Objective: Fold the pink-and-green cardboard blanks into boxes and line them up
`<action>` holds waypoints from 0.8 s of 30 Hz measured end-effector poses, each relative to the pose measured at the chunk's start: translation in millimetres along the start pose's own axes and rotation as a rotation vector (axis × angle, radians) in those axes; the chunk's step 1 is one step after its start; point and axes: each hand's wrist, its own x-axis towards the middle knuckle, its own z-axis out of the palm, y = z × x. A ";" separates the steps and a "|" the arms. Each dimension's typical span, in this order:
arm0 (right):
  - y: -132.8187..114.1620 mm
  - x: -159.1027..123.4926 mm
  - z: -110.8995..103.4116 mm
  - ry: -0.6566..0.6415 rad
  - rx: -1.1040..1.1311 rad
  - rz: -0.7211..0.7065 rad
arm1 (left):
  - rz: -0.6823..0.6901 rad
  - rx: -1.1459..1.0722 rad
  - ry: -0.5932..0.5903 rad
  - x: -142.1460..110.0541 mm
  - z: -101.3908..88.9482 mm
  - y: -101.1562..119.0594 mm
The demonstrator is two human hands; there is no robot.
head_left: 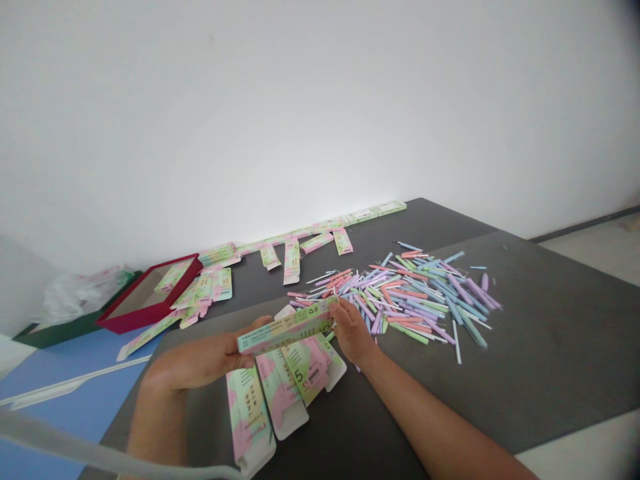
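A long, slim cardboard box (286, 329), printed in pink and pale green, is held in the air between both hands. My left hand (227, 357) grips its left end, and my right hand (351, 327) pinches the other end, where the fingertips partly hide the edge. Beneath it, several flattened box blanks (285, 390) with white flaps are fanned out on the dark table. Just beyond my right hand spreads a big heap of thin pastel sticks (410, 293) in purple, blue, green, orange and white; what exactly they are is too small to make out.
A row of similar boxes (365, 215) lines the table's wall side. At left stand a red open tray (125, 319) and a green tray (55, 333) holding clear plastic bags (83, 293). More cartons (203, 290) lie beside the red tray. A pale cable-like strip crosses the lower left.
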 end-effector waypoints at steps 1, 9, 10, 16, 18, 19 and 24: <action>-0.5 -0.4 0.5 0.004 0.016 0.012 | 0.005 -0.001 0.003 -0.5 0.2 -0.1; -11.6 -1.5 8.8 -0.002 0.205 0.175 | -0.069 0.018 -0.036 -6.0 0.7 3.7; -12.8 -1.1 9.4 -0.014 0.230 0.199 | -0.063 0.013 -0.039 -6.6 0.5 4.4; -15.0 -1.5 11.3 -0.080 0.269 0.226 | -0.068 -0.015 -0.038 -6.8 -0.3 7.2; -13.6 -2.2 11.2 -0.076 0.252 0.193 | -0.056 -0.015 -0.027 -6.1 0.5 6.9; -12.5 -2.5 10.9 -0.082 0.242 0.174 | -0.053 -0.014 -0.024 -6.0 0.9 6.6; -5.8 -5.5 7.9 -0.155 0.202 0.076 | -0.087 -0.003 -0.028 -7.7 0.6 8.6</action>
